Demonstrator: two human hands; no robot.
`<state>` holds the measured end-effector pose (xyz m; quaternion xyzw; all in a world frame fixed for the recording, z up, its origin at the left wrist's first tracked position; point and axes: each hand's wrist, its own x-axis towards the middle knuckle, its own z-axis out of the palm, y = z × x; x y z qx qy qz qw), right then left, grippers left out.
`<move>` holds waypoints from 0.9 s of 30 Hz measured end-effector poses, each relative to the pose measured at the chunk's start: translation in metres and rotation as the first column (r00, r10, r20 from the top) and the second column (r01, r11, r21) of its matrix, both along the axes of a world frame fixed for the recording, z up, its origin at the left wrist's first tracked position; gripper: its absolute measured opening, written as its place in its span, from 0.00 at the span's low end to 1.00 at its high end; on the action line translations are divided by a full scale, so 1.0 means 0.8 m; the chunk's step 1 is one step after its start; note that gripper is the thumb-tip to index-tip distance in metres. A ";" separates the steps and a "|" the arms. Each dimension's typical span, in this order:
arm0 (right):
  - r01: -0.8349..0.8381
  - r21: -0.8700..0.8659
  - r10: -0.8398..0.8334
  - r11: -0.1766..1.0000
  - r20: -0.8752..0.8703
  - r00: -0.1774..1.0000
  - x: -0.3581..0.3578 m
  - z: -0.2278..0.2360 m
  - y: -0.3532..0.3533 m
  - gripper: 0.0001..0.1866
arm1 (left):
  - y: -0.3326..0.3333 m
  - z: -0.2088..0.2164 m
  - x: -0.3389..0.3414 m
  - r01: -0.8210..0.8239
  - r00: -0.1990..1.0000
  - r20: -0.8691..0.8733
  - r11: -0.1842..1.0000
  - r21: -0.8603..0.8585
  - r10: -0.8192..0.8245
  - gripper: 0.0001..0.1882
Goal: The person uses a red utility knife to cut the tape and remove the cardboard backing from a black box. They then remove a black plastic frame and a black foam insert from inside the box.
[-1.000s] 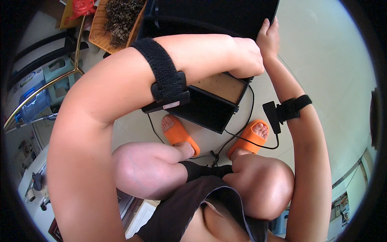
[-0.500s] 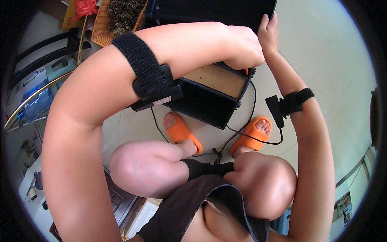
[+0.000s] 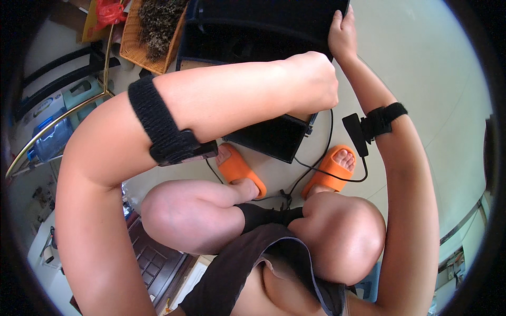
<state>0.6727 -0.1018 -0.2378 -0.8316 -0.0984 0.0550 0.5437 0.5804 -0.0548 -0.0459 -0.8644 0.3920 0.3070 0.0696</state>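
Observation:
A black glossy case (image 3: 258,42) stands on the floor in front of me, with a dark lower section (image 3: 274,138) nearer my feet. My left hand (image 3: 312,80) is closed in a fist over the right part of the case. Its fingers face away, so whatever they hold is hidden. At the upper right, my right hand (image 3: 343,37) grips the case's right edge, its fingertips pointing up along it. A tan panel inside the case is mostly covered by my left forearm.
A wicker basket of dried dark plants (image 3: 150,50) stands at the upper left, beside a red plastic bag (image 3: 109,13). A gold-railed rack (image 3: 58,118) is at the left. Black cables (image 3: 331,174) run across the floor between my orange slippers (image 3: 332,168).
My left hand and forearm have come lower and nearer me, covering more of the tan panel. A small red bit under the left hand no longer shows. My right hand stays on the edge.

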 end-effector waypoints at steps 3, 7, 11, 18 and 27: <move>-0.059 0.042 0.064 0.997 -0.154 0.986 -0.003 0.018 -0.005 0.27 | -0.002 0.009 -0.006 -0.064 0.998 0.012 0.996 -0.058 0.064 0.05; -0.092 -0.014 0.089 0.996 -0.144 0.986 -0.001 0.013 -0.010 0.28 | 0.015 0.020 -0.008 -0.128 0.987 0.084 0.985 -0.119 0.138 0.05; -0.098 0.095 0.104 0.991 -0.063 0.993 0.004 0.012 -0.013 0.27 | 0.038 0.006 -0.016 -0.128 0.974 0.181 0.991 -0.050 0.135 0.05; -0.061 0.057 0.062 0.996 -0.016 0.998 0.000 0.001 -0.013 0.26 | 0.022 -0.043 -0.012 -0.144 0.971 0.187 0.988 -0.046 0.150 0.05; -0.060 -0.008 0.060 0.998 -0.083 0.995 -0.002 0.022 -0.011 0.26 | -0.006 -0.049 0.001 -0.141 0.988 0.071 0.989 0.044 0.138 0.06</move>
